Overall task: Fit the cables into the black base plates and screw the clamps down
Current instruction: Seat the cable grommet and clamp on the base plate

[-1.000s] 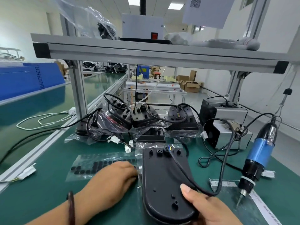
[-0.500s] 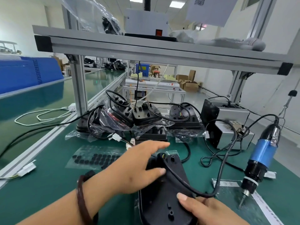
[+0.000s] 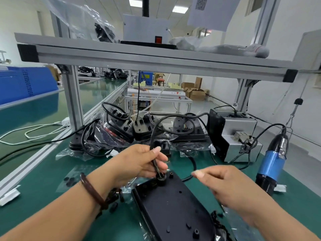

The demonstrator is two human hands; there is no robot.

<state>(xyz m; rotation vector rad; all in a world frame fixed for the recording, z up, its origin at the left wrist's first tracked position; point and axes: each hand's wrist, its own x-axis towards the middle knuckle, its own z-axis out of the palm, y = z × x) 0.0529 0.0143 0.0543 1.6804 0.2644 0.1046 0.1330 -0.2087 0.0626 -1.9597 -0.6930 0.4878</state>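
on the green bench mat [image 3: 43,180], close to the near edge, lies the black base plate [image 3: 173,206]: a long, matte moulded part with rounded ends, underside up, dotted with small bosses and screw holes. its near end runs out of the bottom of the view. at its far end a black cable [image 3: 157,166] enters through a round collar. the left hand [image 3: 137,162] pinches that cable between thumb and fingers just above the collar; a dark bracelet [image 3: 93,193] sits on its wrist. from there the cable loops up toward a pile of bagged base plates [image 3: 139,131] under the aluminium shelf [image 3: 156,58].

the right hand [image 3: 231,186] hovers over the plate's right side, apart from it, fingers bent; it is motion-blurred, so i cannot tell whether it holds anything.

a white sheet [image 3: 212,13] hanging top right bears a qr code, cut off by the frame. a red switch [image 3: 158,39] shows on the white box above; any print on it is too small to read. a blue electric screwdriver [image 3: 271,164] hangs at right, its tip hidden behind the right hand.
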